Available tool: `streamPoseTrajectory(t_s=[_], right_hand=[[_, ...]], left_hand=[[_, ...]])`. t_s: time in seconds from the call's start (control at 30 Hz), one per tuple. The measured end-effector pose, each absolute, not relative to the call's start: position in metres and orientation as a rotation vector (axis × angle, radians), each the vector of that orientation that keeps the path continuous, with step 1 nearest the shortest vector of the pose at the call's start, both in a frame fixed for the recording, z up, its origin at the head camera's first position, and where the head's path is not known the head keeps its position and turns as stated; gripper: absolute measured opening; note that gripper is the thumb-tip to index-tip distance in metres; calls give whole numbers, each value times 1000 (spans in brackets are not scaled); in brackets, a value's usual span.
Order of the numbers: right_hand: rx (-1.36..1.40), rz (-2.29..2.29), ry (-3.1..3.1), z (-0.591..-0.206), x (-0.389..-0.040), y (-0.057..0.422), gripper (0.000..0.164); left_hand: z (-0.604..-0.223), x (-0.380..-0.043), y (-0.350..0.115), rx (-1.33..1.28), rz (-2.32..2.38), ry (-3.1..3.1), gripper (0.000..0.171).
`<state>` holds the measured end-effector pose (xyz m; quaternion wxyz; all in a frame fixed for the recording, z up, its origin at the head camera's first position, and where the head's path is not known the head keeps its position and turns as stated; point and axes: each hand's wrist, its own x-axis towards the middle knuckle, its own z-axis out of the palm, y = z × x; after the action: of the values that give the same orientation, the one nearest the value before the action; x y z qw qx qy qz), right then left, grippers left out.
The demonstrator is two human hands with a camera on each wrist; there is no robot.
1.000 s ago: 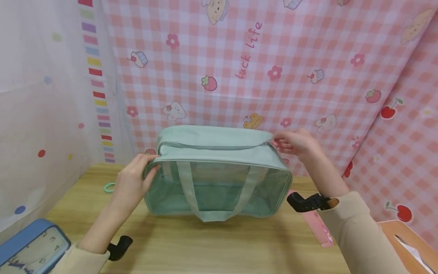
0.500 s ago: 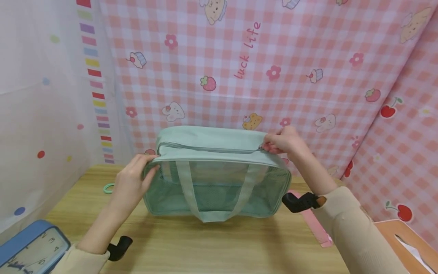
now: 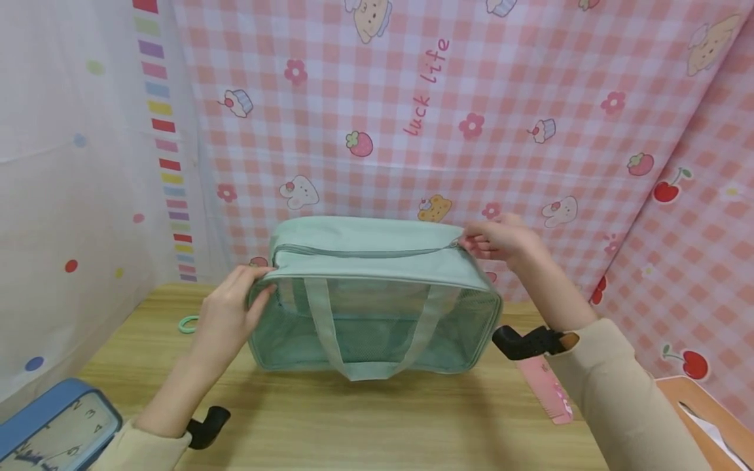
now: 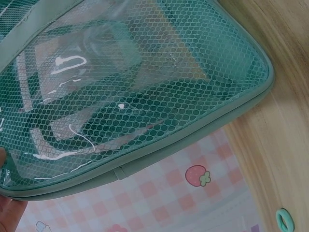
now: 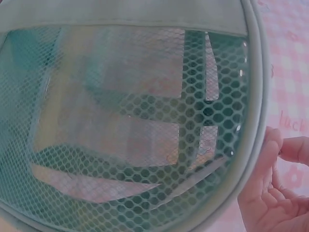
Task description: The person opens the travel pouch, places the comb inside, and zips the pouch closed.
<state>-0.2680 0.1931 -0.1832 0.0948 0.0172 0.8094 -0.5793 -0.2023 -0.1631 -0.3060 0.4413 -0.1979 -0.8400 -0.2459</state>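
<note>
Atop bag (image 3: 377,307), left hand (image 3: 230,307) gripping 1 corner, right hand (image 3: 497,241) pinching zipper (image 3: 368,254).

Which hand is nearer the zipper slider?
The right hand: its fingertips are at the zipper slider. The left hand grips a top corner of the bag at the opposite end.

Ahead of me hangs a pink gingham cloth (image 3: 406,157) printed "luck life". On my wooden table (image 3: 377,425), a blue-framed clock (image 3: 61,428) sits near left, a green ring (image 3: 181,325) beyond it; rightward, a flat pink strip (image 3: 543,389) and orange board (image 3: 677,390).
</note>
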Motion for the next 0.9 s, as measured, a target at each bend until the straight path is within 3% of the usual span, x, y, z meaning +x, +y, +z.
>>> streamPoseTrajectory(t_s=[0.27, 0.5, 0.9], right_hand=[[35, -1900, 2113, -186, -270, 205, 17], [52, -1804, 2244, -185, -268, 190, 9], [11, -1697, 2430, -185, -266, 168, 11]], left_hand=[[-308, -203, -163, -489, -612, -2083, 27], [-307, -204, -164, -493, -603, -2056, 28], [-307, -203, -164, -495, -616, -2074, 28]])
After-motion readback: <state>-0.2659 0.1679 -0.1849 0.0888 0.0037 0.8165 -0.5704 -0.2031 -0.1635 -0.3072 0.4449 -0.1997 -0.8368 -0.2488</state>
